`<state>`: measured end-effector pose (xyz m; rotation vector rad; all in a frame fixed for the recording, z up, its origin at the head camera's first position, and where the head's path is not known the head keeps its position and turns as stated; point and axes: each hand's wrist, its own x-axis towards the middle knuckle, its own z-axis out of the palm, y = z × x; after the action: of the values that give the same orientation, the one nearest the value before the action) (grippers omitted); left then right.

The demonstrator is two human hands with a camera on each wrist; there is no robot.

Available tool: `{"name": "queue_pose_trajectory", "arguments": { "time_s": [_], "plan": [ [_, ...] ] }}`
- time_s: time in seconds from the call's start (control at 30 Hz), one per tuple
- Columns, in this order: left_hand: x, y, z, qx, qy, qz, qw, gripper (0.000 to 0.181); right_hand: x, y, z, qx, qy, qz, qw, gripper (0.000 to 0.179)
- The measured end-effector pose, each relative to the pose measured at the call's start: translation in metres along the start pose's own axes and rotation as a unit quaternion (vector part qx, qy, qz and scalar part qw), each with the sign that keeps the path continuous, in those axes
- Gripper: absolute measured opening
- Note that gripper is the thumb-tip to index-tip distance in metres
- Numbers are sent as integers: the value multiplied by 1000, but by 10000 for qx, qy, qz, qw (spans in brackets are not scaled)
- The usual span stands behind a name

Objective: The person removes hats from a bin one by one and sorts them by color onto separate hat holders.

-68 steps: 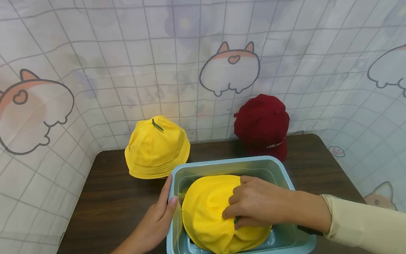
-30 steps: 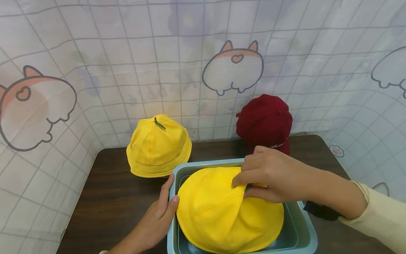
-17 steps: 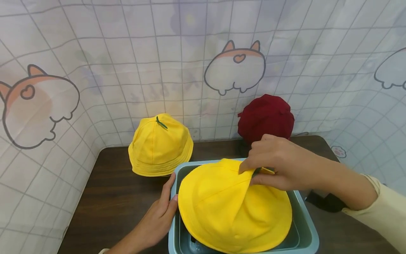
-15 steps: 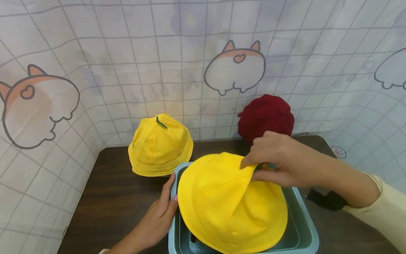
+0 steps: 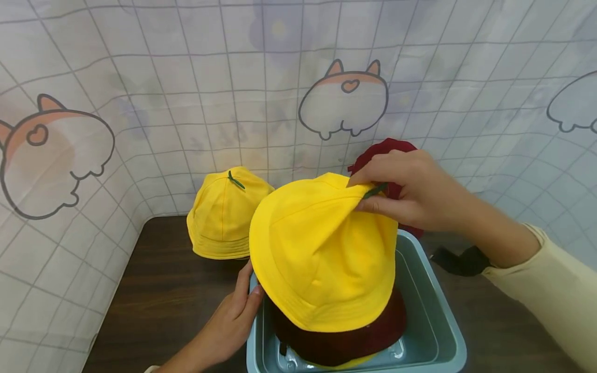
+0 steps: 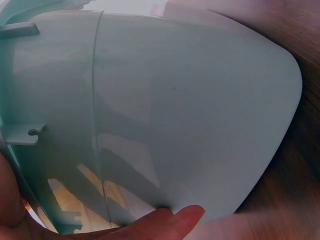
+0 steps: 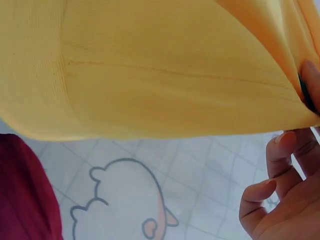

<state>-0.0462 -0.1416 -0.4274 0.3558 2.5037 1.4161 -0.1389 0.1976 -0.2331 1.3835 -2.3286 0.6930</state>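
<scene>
A yellow bucket hat (image 5: 322,259) with a green sprout on top hangs over the light blue plastic bin (image 5: 440,295). My right hand (image 5: 415,186) pinches its crown beside the sprout, and the brim tilts down toward me. In the right wrist view the hat's cloth (image 7: 170,95) stretches from the fingers across the top. My left hand (image 5: 233,316) grips the bin's left rim; the left wrist view shows its fingers (image 6: 187,217) against the outer wall. Inside the bin lies a dark red hat (image 5: 336,344), partly covered by the raised one, with a yellow edge (image 5: 354,361) beneath.
On the dark wood table (image 5: 154,290) another yellow bucket hat (image 5: 221,212) stands at the back left. Behind my right hand a red cap (image 5: 384,147) is mostly hidden. A white grid-patterned curtain (image 5: 186,103) encloses the back and sides.
My right hand has lifted the yellow bucket hat up and away from the bin, uncovering the dark red hat inside. The left hand has stayed on the rim.
</scene>
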Motion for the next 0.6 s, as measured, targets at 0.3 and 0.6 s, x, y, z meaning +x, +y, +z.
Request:
{"name": "queue_pose_trajectory", "arguments": {
  "time_s": [0.3,0.6],
  "plan": [
    [0,-2,1,-6,73,1,10000,62,35,10,-3,-295,536,597,9963,19],
    [-1,-3,1,18,61,57,10000,62,75,22,3,-494,963,840,9906,20]
  ]
}}
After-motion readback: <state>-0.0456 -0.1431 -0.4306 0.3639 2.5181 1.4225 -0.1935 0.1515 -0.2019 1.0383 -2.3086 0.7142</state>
